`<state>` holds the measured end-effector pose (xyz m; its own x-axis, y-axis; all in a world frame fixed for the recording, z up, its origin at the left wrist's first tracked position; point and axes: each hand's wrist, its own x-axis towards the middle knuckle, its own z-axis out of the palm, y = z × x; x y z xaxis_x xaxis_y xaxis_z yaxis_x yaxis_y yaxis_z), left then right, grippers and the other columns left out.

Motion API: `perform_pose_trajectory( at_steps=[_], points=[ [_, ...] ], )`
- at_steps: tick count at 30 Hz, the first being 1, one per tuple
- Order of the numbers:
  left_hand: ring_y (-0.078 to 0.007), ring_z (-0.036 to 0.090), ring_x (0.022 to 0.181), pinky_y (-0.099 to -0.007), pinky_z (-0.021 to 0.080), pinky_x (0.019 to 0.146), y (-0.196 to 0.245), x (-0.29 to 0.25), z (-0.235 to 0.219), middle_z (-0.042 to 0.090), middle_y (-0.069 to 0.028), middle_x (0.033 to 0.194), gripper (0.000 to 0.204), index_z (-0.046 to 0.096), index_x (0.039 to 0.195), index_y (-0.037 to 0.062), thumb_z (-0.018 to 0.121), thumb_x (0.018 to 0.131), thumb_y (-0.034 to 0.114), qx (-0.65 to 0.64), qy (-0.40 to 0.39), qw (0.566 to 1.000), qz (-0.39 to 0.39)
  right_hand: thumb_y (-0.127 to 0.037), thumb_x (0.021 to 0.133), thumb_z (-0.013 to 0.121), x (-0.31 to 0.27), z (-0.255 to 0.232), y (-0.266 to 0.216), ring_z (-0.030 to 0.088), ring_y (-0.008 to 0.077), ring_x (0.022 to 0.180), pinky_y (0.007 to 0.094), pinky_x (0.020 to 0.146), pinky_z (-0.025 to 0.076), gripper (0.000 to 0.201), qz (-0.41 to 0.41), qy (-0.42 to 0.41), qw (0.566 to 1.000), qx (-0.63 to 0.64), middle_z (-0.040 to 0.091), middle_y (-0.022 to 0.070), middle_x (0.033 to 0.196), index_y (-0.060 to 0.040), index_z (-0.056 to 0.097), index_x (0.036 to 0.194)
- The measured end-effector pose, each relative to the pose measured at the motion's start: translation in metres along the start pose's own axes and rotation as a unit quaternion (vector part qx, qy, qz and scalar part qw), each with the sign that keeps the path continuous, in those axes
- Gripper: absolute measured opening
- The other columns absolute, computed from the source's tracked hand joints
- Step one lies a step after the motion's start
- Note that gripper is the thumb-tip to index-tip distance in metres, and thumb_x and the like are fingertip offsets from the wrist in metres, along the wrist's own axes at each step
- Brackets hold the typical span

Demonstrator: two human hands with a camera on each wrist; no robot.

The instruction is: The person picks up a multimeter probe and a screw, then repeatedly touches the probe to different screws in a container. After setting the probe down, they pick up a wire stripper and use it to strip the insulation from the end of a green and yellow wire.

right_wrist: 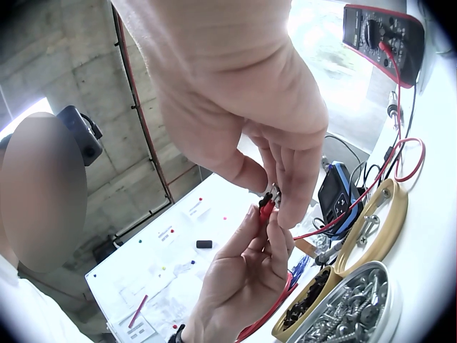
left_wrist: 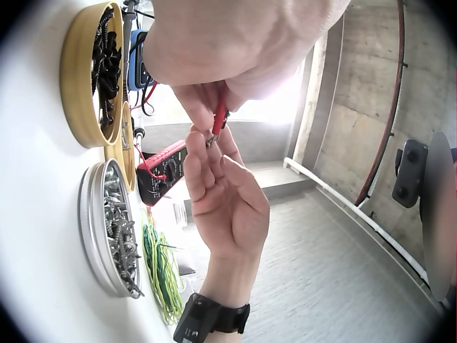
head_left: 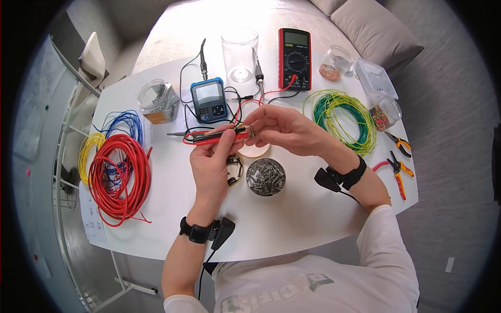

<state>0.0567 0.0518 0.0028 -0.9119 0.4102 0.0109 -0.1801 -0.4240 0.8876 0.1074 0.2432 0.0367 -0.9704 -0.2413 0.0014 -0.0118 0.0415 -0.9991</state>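
Note:
My left hand (head_left: 210, 164) grips a red clip lead (head_left: 213, 140) and a black clip lead (head_left: 229, 134), thumb across them, above the middle of the table. Their metal ends (right_wrist: 276, 191) point toward my right hand (head_left: 289, 130). Its thumb and fingers close around those ends and pinch them. In the left wrist view the red clip (left_wrist: 220, 120) sticks out from my left fingers toward the right fingertips. Part of the metal is hidden behind the fingers. Below the hands stands a round tin of screws (head_left: 266, 177).
Behind the hands are a blue handheld meter (head_left: 209, 99), a red multimeter (head_left: 295, 60) and a clear jar (head_left: 240, 52). Red wire coils (head_left: 120, 177) lie left, green wire coils (head_left: 344, 122) right. Pliers (head_left: 399, 175) lie near the right edge. A wooden dish holds black screws (left_wrist: 107, 64).

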Motion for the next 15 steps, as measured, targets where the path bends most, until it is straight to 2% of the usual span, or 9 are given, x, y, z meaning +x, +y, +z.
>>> perform_pose_trajectory(
  at_steps=[5, 8, 10, 13, 15],
  points=[
    [-0.0157, 0.069, 0.083, -0.0237, 0.055, 0.078, -0.0009, 0.0006, -0.0020, 0.070, -0.0140, 0.094, 0.020, 0.064, 0.109, -0.0038, 0.062, 0.092, 0.008, 0.004, 0.006, 1.000, 0.001, 0.001, 0.094, 0.049, 0.0005, -0.0010, 0.0003, 0.062, 0.0142, 0.098, 0.0285, 0.087, 0.052, 0.031, -0.008, 0.008, 1.000, 0.000, 0.063, 0.0106, 0.108, 0.0003, 0.047, 0.125],
    [-0.0161, 0.067, 0.090, -0.0249, 0.055, 0.081, -0.0018, 0.0010, -0.0039, 0.067, -0.0116, 0.101, 0.023, 0.062, 0.111, -0.0033, 0.061, 0.094, 0.012, 0.025, -0.003, 1.000, -0.008, 0.000, 0.095, 0.049, 0.0015, -0.0021, -0.0004, 0.063, 0.0144, 0.097, 0.0283, 0.086, 0.053, 0.032, -0.008, 0.027, 1.000, 0.005, 0.063, 0.0115, 0.108, 0.0000, 0.047, 0.126],
    [-0.0158, 0.068, 0.083, -0.0244, 0.056, 0.077, -0.0022, 0.0015, -0.0018, 0.069, -0.0115, 0.093, 0.021, 0.064, 0.108, -0.0038, 0.063, 0.092, 0.009, 0.004, 0.031, 0.999, 0.007, 0.000, 0.095, 0.049, 0.0019, -0.0040, 0.0002, 0.063, 0.0145, 0.097, 0.0281, 0.085, 0.053, 0.032, -0.001, 0.046, 0.999, 0.008, 0.064, 0.0118, 0.108, -0.0001, 0.047, 0.127],
    [-0.0162, 0.068, 0.084, -0.0253, 0.056, 0.077, -0.0041, 0.0026, -0.0030, 0.069, -0.0109, 0.094, 0.020, 0.064, 0.108, -0.0038, 0.063, 0.092, 0.009, -0.005, 0.034, 0.999, 0.014, -0.003, 0.095, 0.052, 0.0020, -0.0064, 0.0027, 0.063, 0.0146, 0.097, 0.0281, 0.084, 0.053, 0.034, 0.012, 0.058, 0.998, -0.030, 0.064, 0.0127, 0.110, 0.0004, 0.045, 0.127],
    [-0.0166, 0.068, 0.084, -0.0256, 0.056, 0.077, -0.0041, 0.0024, -0.0035, 0.069, -0.0109, 0.094, 0.020, 0.064, 0.107, -0.0037, 0.063, 0.092, 0.009, -0.006, 0.036, 0.999, 0.018, -0.005, 0.093, 0.056, -0.0003, -0.0020, -0.0003, 0.065, 0.0139, 0.090, 0.0283, 0.077, 0.054, 0.026, -0.008, 0.088, 0.984, -0.155, 0.065, 0.0103, 0.103, -0.0012, 0.052, 0.119]
  ],
)
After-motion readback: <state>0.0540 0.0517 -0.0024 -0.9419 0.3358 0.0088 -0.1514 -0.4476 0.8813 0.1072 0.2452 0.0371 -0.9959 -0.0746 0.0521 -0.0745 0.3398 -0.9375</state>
